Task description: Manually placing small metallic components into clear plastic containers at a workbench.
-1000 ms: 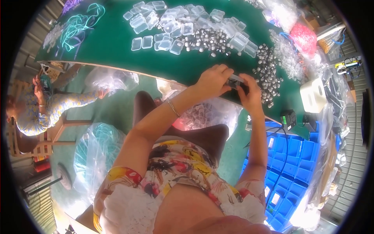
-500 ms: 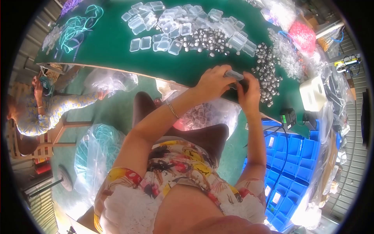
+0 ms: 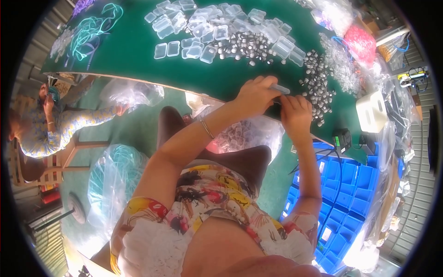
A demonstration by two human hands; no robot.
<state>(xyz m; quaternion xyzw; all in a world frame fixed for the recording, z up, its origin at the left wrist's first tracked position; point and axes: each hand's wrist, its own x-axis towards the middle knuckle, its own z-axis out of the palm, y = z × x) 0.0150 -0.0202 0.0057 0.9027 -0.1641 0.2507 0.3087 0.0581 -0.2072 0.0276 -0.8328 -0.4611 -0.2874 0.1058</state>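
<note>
While the green table (image 3: 138,60) spreads wide under heaps of clear plastic boxes (image 3: 207,27) and small grey metal parts (image 3: 318,87), both hands meet at its near edge. Left hand (image 3: 256,94) curls its fingers around a small clear box (image 3: 280,88), pinching it; right hand (image 3: 295,111) presses fingertips against it from below. Judging by this, a box is being filled or closed; next calls for a firm, aligned squeeze.

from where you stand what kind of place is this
Probably a small assembly or packing workshop. A green worktable is strewn with clear plastic boxes and heaps of small grey metal parts, stacked blue bins sit beside it, and both hands work a small clear piece at the table's edge.
</note>
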